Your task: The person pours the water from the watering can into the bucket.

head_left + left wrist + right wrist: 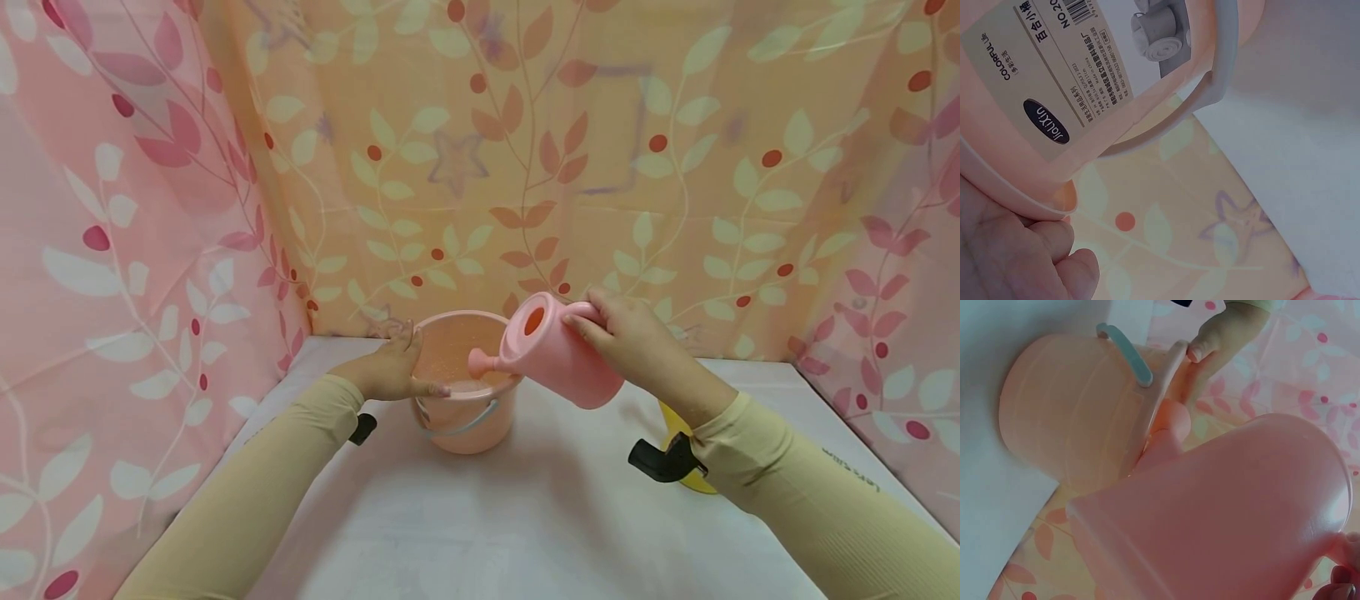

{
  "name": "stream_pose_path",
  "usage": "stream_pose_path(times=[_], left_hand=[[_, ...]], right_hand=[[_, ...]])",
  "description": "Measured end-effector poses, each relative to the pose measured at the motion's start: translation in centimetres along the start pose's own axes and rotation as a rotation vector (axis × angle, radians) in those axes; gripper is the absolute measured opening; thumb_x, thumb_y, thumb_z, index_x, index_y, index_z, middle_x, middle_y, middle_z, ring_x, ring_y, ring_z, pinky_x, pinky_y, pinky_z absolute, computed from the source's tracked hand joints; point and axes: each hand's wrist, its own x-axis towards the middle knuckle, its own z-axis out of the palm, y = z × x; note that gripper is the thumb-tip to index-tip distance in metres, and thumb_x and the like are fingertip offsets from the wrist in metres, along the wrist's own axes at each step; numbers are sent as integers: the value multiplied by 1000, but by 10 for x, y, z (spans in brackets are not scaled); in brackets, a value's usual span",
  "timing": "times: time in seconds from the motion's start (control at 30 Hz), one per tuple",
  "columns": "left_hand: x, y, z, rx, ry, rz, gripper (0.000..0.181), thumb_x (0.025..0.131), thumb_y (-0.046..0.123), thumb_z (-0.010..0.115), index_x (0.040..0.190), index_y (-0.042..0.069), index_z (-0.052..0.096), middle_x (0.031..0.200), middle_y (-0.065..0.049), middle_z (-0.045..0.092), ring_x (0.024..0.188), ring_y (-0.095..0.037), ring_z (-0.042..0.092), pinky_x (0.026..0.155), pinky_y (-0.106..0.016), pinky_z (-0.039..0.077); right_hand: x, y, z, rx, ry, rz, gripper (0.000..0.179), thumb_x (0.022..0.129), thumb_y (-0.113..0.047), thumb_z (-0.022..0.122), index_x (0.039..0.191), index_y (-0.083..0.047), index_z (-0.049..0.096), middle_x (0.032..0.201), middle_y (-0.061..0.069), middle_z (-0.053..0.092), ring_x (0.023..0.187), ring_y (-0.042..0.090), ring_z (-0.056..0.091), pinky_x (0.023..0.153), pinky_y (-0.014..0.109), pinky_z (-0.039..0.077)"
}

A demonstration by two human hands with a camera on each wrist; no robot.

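A light orange bucket [483, 440] with a pale blue handle [461, 430] stands upright on the table. My left hand [386, 371] grips its left rim, with the thumb lying along the near edge. A printed label [1035, 62] shows on the bucket's side in the left wrist view. My right hand [626, 337] holds a pink watering can [573, 371] by its handle. The can tilts left, its spout head [480, 362] over the bucket's opening. In the right wrist view the can body [1229, 506] hides part of the bucket. Whether water is flowing cannot be made out.
A yellow object [701, 482] stands on the white table [465, 533], mostly hidden behind my right wrist. Leaf-patterned cloth walls [480, 233] enclose the table at the back and both sides. A black wrist mount [663, 460] juts from each sleeve.
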Motion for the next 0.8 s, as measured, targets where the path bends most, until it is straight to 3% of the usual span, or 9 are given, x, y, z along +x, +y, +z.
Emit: stream_pose_path(times=[0.8], left_hand=[[0,0,-1,-1,-4,-4,125,68,79,50,143,-7,0,148,-27,-11,136,-40,-3,108,-52,9]], right_hand=[[2,-4,-4,-19,-14,-1,25,91,-29,56,81,-8,48,72,6,56,70,23,53,61,31,47]])
